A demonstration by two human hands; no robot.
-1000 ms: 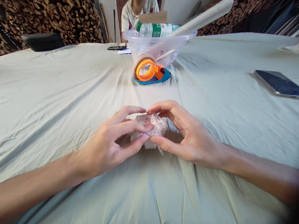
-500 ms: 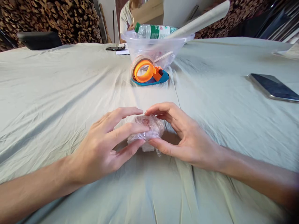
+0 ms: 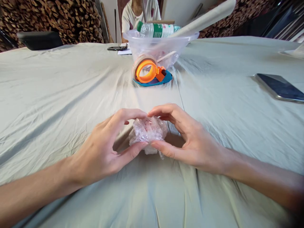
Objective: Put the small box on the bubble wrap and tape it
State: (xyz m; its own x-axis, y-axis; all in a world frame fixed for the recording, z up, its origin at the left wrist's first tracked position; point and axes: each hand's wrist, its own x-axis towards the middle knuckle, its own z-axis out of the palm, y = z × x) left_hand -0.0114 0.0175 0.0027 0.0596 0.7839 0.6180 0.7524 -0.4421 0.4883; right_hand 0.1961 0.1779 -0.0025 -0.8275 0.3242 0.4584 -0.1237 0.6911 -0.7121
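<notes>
A crumpled bundle of clear plastic wrap (image 3: 149,131), with something reddish showing faintly inside, rests on the cloth-covered table (image 3: 71,82). From the left, my left hand (image 3: 104,144) grips it, thumb at the near edge and fingers at the far edge. My right hand (image 3: 190,139) curves round its right side in the same way, thumb near and fingertips far. The two thumbs almost meet in front of the bundle, and the fingertips almost meet behind it.
An orange and blue tape dispenser (image 3: 152,74) stands before a clear plastic basin (image 3: 161,46) holding a green-labelled bottle (image 3: 158,30) and a white roll (image 3: 206,19). A phone (image 3: 281,87) lies right, a black case (image 3: 40,40) far left. A person (image 3: 127,19) sits opposite.
My left index finger has moved from the top of the bundle to its far edge. The wrap looks more bunched up. Across the table, the cardboard in front of the person has been lowered.
</notes>
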